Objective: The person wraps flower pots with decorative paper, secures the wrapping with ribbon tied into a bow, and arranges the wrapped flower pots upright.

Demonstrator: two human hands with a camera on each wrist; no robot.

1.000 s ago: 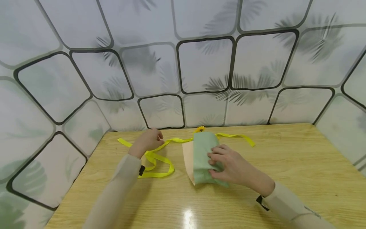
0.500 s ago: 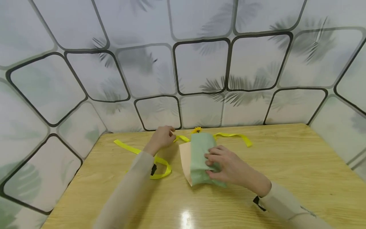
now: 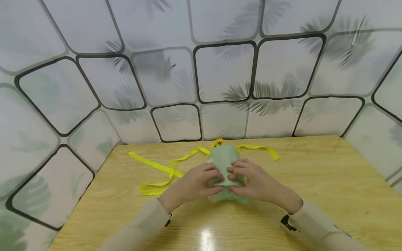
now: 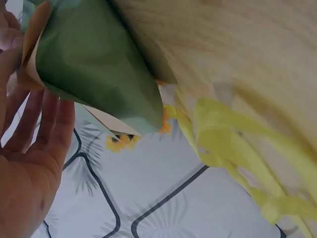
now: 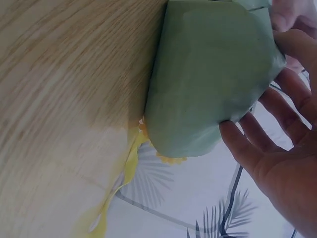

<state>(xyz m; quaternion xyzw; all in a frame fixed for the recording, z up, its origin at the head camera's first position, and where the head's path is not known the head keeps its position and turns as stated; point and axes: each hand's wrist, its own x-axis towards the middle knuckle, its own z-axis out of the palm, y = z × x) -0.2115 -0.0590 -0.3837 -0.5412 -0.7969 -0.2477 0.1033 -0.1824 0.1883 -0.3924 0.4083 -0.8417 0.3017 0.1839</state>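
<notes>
A small bouquet lies in green wrapping paper point(image 3: 224, 156) at the middle of the table. Yellow sunflowers point(image 3: 218, 142) peek out at its far end. My left hand point(image 3: 195, 184) grips the paper's left side near the front; the left wrist view shows the paper's tan inner side point(image 4: 32, 62) at its fingers. My right hand point(image 3: 255, 182) holds the right side, fingertips bent against the green sheet point(image 5: 208, 84). Both thumbs come close together over the front part. A yellow ribbon point(image 3: 150, 163) runs behind the bouquet, its right tail point(image 3: 258, 147) out the other side. The stems are hidden.
The wooden table point(image 3: 317, 174) ends at the back against a patterned curtain point(image 3: 224, 73) with dark outlines and leaf prints. Loops of the ribbon point(image 4: 223, 129) lie loose to the left of the bouquet.
My left hand has left the ribbon at the back left and come forward and right onto the paper's left side, folding it in. The right hand has stayed on the bouquet.
</notes>
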